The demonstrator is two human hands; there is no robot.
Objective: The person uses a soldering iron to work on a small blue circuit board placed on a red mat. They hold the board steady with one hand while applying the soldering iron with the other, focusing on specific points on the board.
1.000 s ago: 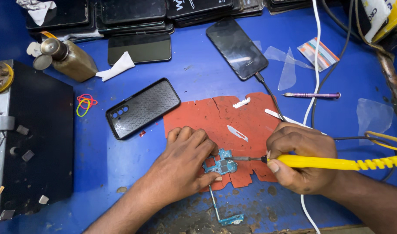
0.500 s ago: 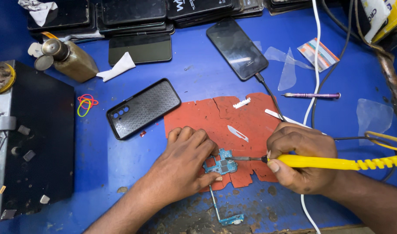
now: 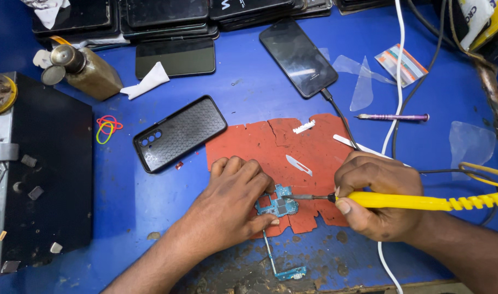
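Observation:
A small blue-green circuit board (image 3: 279, 206) lies on a torn red mat (image 3: 292, 158) on the blue bench. My left hand (image 3: 232, 204) rests flat on the mat and pins the board's left side with its fingertips. My right hand (image 3: 377, 193) grips a yellow-handled soldering iron (image 3: 407, 202), whose metal tip touches the board's right edge. A thin flex strip with a small blue connector (image 3: 290, 272) runs from the board toward the front edge.
A black phone in a patterned case (image 3: 178, 133) lies left of the mat; another phone (image 3: 298, 57) is plugged in behind it. A scalpel blade (image 3: 299, 165), tweezers (image 3: 363, 147), purple screwdriver (image 3: 393, 117), brass bottle (image 3: 88, 73), rubber bands (image 3: 106, 128) and a black box (image 3: 42, 169) surround them.

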